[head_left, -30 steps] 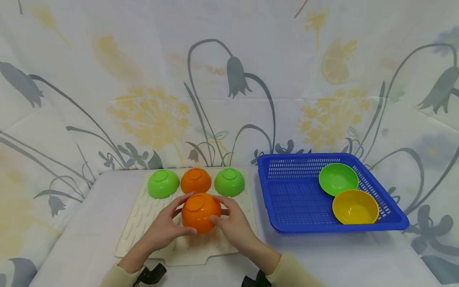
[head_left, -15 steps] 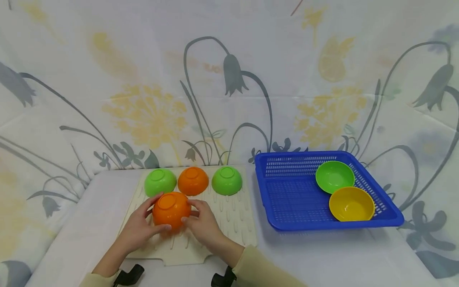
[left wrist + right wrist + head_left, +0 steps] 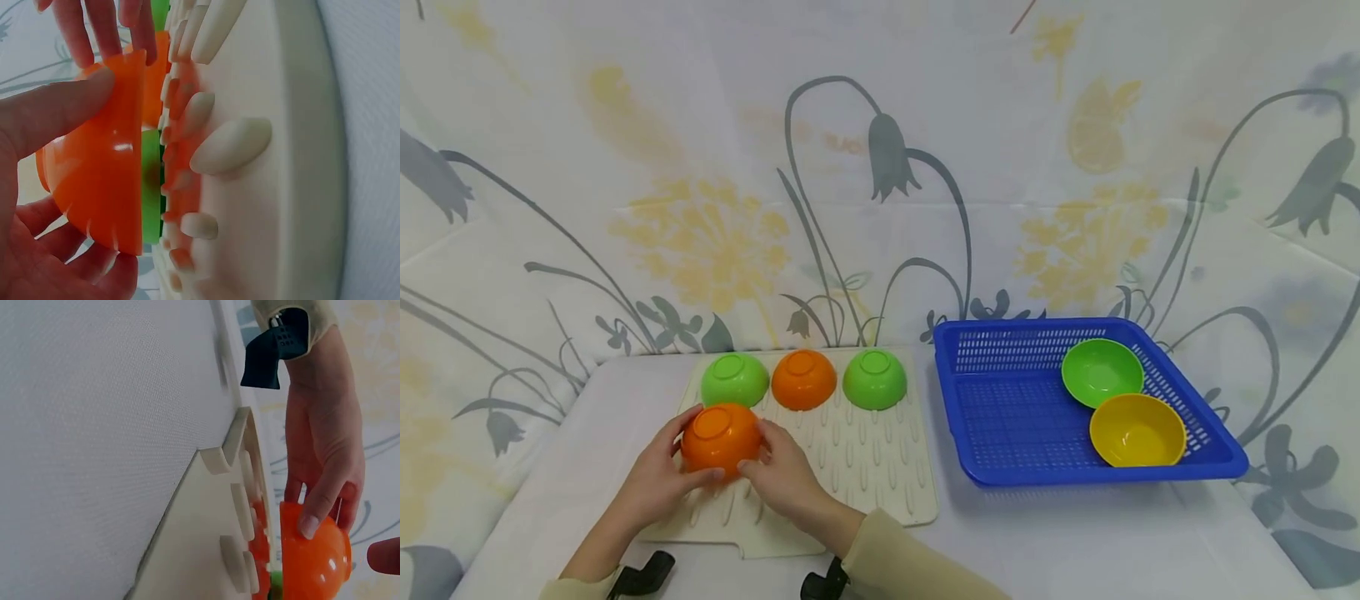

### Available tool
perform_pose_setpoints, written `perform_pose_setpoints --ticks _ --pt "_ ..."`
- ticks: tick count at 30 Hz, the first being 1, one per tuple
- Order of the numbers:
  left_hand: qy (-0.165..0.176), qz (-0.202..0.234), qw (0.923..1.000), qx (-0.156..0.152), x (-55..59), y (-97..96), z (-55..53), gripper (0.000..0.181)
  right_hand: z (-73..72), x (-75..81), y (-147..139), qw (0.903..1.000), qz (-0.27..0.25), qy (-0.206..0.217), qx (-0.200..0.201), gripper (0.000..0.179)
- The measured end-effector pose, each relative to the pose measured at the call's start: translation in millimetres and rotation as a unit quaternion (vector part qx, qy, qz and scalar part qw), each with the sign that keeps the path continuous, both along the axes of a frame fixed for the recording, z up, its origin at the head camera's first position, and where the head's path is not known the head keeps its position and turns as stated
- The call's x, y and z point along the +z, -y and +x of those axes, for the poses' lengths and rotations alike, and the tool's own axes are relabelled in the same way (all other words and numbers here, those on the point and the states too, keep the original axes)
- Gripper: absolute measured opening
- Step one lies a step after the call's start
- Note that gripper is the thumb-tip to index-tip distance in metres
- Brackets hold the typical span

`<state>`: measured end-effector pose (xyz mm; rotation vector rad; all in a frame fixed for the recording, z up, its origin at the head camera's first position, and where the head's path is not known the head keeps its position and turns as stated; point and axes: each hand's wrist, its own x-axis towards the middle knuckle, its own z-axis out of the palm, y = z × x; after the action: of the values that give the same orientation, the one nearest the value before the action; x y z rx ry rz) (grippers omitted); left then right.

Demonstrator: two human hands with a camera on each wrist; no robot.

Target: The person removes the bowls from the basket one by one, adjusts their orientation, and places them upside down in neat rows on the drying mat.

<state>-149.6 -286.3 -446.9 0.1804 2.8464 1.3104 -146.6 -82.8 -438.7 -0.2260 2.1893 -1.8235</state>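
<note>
Both hands hold an upside-down orange bowl (image 3: 721,443) close over the front left of a cream draining board (image 3: 865,467) with raised pegs. My left hand (image 3: 658,475) grips its left side, thumb in front and fingers behind. On the opposite side, my right hand (image 3: 786,475) has its thumb on the bowl's front. In the left wrist view a narrow gap shows between the bowl's rim (image 3: 141,162) and the pegs (image 3: 200,225). Behind it, upside down in a row, stand a green bowl (image 3: 735,379), another orange bowl (image 3: 804,379) and a second green bowl (image 3: 875,379).
To the right stands a blue plastic basket (image 3: 1000,477). Inside, at its right end, lie an upright green bowl (image 3: 1101,372) and a yellow bowl (image 3: 1138,431). A white cloth (image 3: 1037,542) covers the table, and a flower-printed curtain (image 3: 1000,167) hangs behind.
Both hands have carried the orange bowl leftward, from in front of the row's middle to in front of the left green bowl. The other bowls and the basket stay where they were.
</note>
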Motion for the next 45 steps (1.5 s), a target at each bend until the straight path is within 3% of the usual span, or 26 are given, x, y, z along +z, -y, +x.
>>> perform_pose_setpoints --ticks 7,14,19,24,45 --pt "0.025 -0.017 0.9995 0.007 -0.9 4.1 -0.4 0.099 -4.2 -4.0 5.7 0.9995 0.007 0.021 0.02 0.056" --pt "0.013 -0.009 0.9999 0.003 -5.7 8.2 -0.3 0.097 -5.5 -8.3 6.0 0.997 0.018 0.057 0.049 0.053" --pt "0.009 -0.025 0.9996 0.008 -7.0 10.5 1.2 0.094 -5.4 -11.0 5.9 0.9969 0.022 0.052 0.055 0.051" --pt "0.034 -0.03 0.9988 0.017 -7.2 11.8 0.8 0.096 -5.7 -11.9 4.1 0.9966 0.012 0.055 0.059 0.05" --pt "0.056 -0.01 0.9978 0.035 -8.8 12.0 -2.2 0.098 -7.2 -8.3 -10.1 0.9976 -0.014 0.044 0.053 0.041"
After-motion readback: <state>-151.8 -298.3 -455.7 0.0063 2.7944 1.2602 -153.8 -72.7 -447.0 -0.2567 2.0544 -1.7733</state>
